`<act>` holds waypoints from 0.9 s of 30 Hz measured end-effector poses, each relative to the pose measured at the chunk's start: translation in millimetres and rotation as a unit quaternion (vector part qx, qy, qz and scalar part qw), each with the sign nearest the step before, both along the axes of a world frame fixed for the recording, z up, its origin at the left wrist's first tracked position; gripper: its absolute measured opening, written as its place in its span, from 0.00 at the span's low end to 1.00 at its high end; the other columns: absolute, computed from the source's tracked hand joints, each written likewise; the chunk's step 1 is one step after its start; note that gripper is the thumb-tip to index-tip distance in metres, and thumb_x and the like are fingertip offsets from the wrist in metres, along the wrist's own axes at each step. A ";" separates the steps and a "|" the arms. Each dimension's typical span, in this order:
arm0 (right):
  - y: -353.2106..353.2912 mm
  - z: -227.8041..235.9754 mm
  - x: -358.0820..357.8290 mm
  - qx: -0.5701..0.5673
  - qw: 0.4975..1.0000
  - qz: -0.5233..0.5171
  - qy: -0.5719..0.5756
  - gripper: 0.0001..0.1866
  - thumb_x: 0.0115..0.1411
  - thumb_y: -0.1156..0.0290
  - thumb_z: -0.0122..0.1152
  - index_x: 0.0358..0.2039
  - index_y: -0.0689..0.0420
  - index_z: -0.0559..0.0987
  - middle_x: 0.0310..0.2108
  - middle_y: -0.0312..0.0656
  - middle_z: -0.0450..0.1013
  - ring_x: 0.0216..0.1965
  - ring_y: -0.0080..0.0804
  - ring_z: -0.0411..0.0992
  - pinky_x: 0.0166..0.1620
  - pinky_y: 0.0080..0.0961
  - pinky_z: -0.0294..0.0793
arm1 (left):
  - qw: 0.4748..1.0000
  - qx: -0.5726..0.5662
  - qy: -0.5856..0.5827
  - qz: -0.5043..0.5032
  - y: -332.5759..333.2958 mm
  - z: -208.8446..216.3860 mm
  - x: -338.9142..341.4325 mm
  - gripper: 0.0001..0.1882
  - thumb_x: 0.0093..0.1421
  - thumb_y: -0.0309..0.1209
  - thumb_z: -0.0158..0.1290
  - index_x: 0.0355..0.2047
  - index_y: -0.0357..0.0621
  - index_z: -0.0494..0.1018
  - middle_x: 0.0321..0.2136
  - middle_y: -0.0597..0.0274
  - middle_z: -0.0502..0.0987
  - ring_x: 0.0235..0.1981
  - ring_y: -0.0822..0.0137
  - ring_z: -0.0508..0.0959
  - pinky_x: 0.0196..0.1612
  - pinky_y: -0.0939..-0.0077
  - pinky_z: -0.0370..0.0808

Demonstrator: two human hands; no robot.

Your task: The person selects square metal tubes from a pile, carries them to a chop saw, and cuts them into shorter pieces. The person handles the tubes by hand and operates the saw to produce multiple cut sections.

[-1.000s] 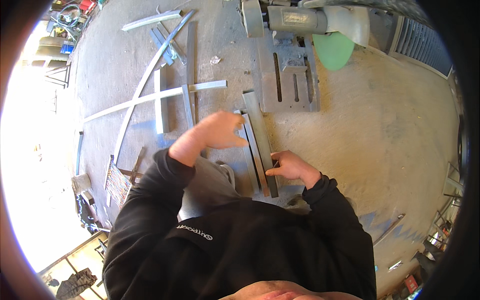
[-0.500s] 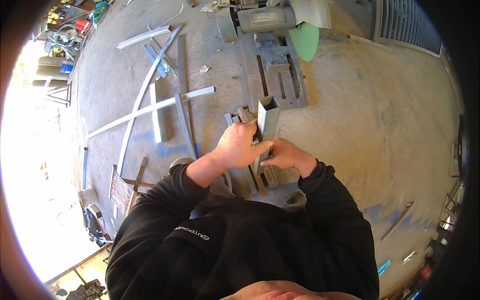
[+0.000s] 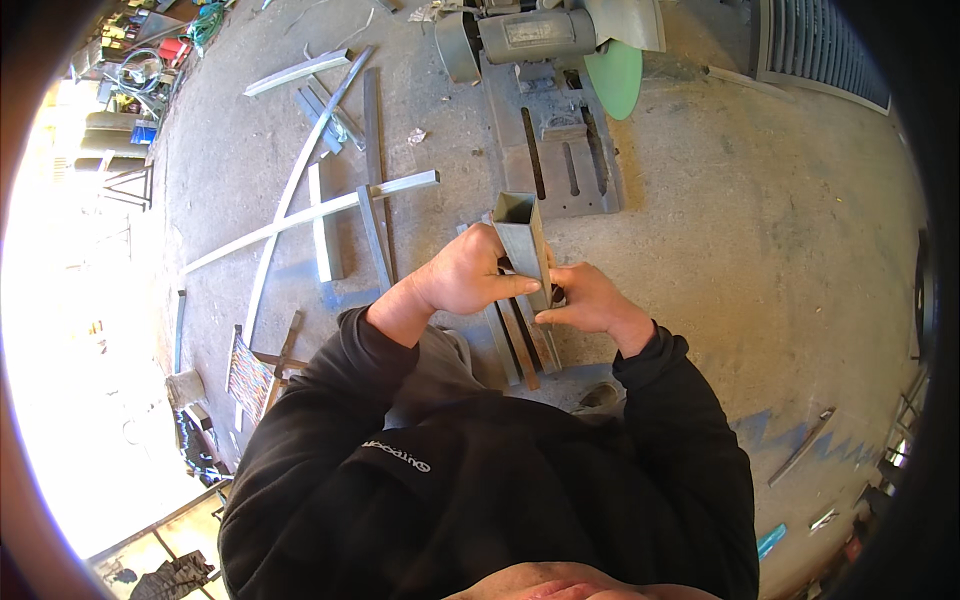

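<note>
A short length of square metal tube stands tilted in front of me, its hollow end facing up toward me. My left hand is closed round its left side, with the thumb laid across the near face. On the right, my right hand pinches the lower part of the tube between thumb and fingers; some of those fingers are hidden behind it. Under the hands several narrow metal bars, some rusty, lie side by side on the floor.
A chop saw with a green disc and slotted base stands ahead. Long metal tubes lie crossed at left. A small stool with a woven seat is at my left. A louvred metal panel lies far right.
The tube's upper end has tipped to the left and its open mouth shows more. My right hand has shifted slightly right. The view has moved a little.
</note>
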State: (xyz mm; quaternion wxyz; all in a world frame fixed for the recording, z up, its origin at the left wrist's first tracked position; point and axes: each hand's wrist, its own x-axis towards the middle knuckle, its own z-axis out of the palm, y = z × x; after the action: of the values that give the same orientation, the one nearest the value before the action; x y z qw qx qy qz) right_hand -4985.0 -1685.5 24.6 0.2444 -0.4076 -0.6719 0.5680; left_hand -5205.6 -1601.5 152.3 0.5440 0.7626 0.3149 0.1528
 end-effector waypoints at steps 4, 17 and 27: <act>-0.7 -3.5 -1.6 -0.023 1.000 -0.011 0.002 0.22 0.54 0.60 0.80 0.43 0.59 0.83 0.36 0.51 0.83 0.38 0.51 0.82 0.42 0.40 0.79 | 0.996 -0.021 0.080 0.027 13.1 -3.6 -6.4 0.16 0.61 0.28 0.68 0.50 0.40 0.83 0.39 0.55 0.87 0.40 0.67 0.84 0.47 0.68 0.81; 16.4 40.7 12.9 -0.198 0.921 -0.024 0.335 0.17 0.72 0.71 0.61 0.59 0.60 0.83 0.37 0.34 0.80 0.33 0.20 0.72 0.40 0.23 0.74 | 0.795 -0.315 -0.126 0.504 81.4 -62.3 -86.5 0.13 0.72 0.36 0.54 0.45 0.37 0.76 0.37 0.51 0.84 0.39 0.53 0.86 0.44 0.56 0.86; 5.5 71.2 -15.6 -0.007 0.936 -0.106 0.334 0.30 0.61 0.88 0.63 0.64 0.54 0.80 0.35 0.34 0.74 0.36 0.21 0.72 0.42 0.21 0.73 | 0.745 -0.457 -0.080 0.480 70.0 -96.5 -74.1 0.14 0.76 0.35 0.47 0.50 0.36 0.74 0.45 0.53 0.82 0.48 0.53 0.85 0.55 0.51 0.84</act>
State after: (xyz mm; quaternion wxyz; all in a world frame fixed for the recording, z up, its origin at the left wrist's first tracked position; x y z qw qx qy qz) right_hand -5000.7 -1679.9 95.8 0.5110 -0.2651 -0.4998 0.6471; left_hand -5279.7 -1531.5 55.8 0.7056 0.1557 0.6268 0.2916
